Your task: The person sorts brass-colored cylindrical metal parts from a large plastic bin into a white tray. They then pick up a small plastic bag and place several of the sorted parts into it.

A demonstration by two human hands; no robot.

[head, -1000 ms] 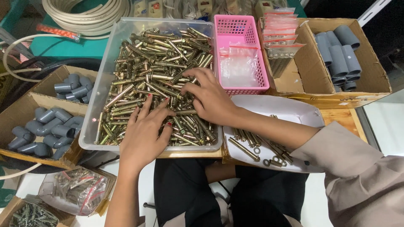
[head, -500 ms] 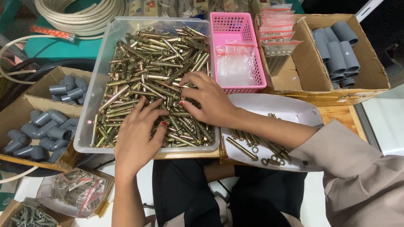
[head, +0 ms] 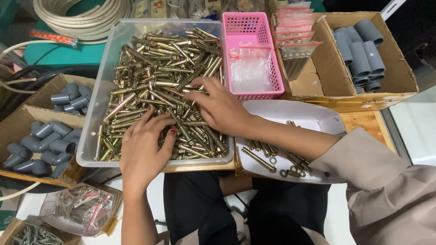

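Head view, nearest first: the person's dark lap sits at the bottom edge, with a bag of small screws (head: 84, 208) on the floor to the left. Above it, the left hand (head: 143, 145) lies palm down on the pile of brass bolts (head: 159, 86) inside the clear plastic tub (head: 102, 90). Its fingers are spread and slightly curled over the bolts; whether any bolt is pinched under them cannot be told. The right hand (head: 220, 106) reaches in from the right, fingers bent down into the heap, and its grip is hidden by its own knuckles too.

The bolts lie directly beneath both hands, criss-crossed, many with their long axis running roughly left to right. The left hand is nearer the tub's front wall; the right is nearer its middle.

Just right of the tub, a white tray (head: 313, 118) holds a few bolts and washers, partly covered by the right forearm. Farther off stand a pink basket (head: 247, 25) with clear bags, and cardboard boxes of grey pipe fittings (head: 361, 52) on both sides. The coiled cable (head: 86, 13) is cut off at the top.
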